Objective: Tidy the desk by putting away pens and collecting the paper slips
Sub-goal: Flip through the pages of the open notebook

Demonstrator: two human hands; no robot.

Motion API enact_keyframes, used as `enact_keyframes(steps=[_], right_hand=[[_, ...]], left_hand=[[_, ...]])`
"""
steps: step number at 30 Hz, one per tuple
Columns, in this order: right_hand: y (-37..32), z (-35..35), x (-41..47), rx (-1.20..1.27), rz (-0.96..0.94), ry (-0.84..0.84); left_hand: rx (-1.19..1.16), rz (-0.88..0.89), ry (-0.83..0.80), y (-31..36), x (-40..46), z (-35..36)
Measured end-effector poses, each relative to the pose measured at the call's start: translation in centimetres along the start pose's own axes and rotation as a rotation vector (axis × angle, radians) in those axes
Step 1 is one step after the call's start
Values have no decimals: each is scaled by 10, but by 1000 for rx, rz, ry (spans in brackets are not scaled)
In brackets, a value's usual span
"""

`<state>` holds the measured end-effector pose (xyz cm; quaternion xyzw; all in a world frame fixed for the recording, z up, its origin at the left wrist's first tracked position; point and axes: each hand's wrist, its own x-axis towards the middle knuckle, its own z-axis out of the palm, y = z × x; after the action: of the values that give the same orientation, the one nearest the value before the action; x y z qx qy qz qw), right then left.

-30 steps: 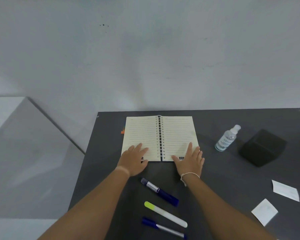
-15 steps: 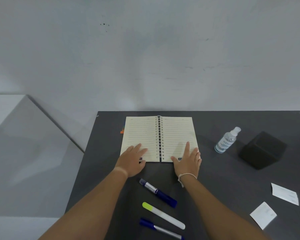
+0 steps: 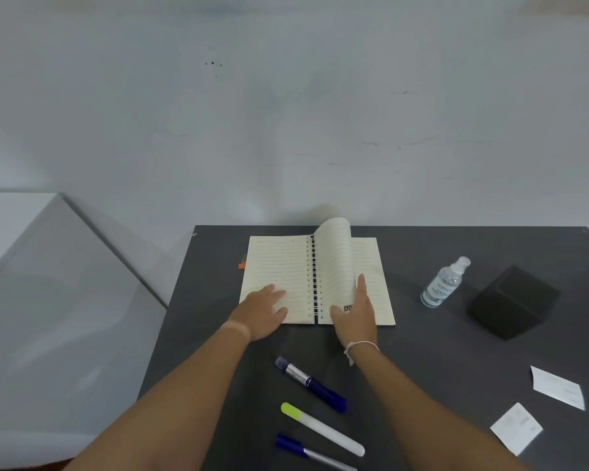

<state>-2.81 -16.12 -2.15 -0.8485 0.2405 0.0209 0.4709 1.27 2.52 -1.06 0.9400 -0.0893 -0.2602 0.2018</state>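
I counted 3 pens on the dark surface (image 3: 422, 334), lying near its front edge between my forearms: 1 dark blue marker (image 3: 310, 384) with a silver label band, 1 white highlighter (image 3: 322, 429) with a yellow-green cap, and 1 blue pen (image 3: 312, 452) with a silver barrel, partly cut off by the frame's bottom edge. All 3 lay roughly parallel, long axes running from upper left to lower right, capped ends toward the upper left. I saw 2 white paper slips at the right front, 1 farther slip (image 3: 557, 391) and 1 nearer slip (image 3: 516, 429), apart from each other; any print on them was too faint to read. There was 1 spiral notebook (image 3: 279, 270) lying open with lined pages, and a few small coloured tabs stuck out at its left edge. My left hand (image 3: 261, 312) rested flat on the left page, fingers straight. My right hand (image 3: 356, 312) stood on edge, fingers straight, against 1 raised page (image 3: 334, 253) that curled upward over the spine. To the right stood 1 clear spray bottle (image 3: 444, 283) whose label seemed to read "HAND SANITIZER", and beside it 1 black box (image 3: 512, 302).
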Motion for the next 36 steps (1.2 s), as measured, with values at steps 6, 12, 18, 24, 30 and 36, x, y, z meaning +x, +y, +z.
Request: enact_keyframes(steps=[6, 12, 18, 24, 30, 36], right_hand=[[-30, -4, 7, 408, 20, -28], [-59, -14, 5, 607, 74, -112], [-71, -12, -6, 572, 43, -290], [-65, 1, -7, 483, 30, -394], [-57, 5, -1, 427, 45, -407], [-45, 4, 5, 385, 34, -350]], left_hand=[[-288, -19, 103, 13, 1, -16], [-620, -66, 150, 29, -1, -34], [-855, -142, 149, 36, 0, -42], [-1021, -193, 181, 35, -2, -49], [-1044, -208, 229, 31, -5, -55], [-890, -95, 342, 25, -6, -53]])
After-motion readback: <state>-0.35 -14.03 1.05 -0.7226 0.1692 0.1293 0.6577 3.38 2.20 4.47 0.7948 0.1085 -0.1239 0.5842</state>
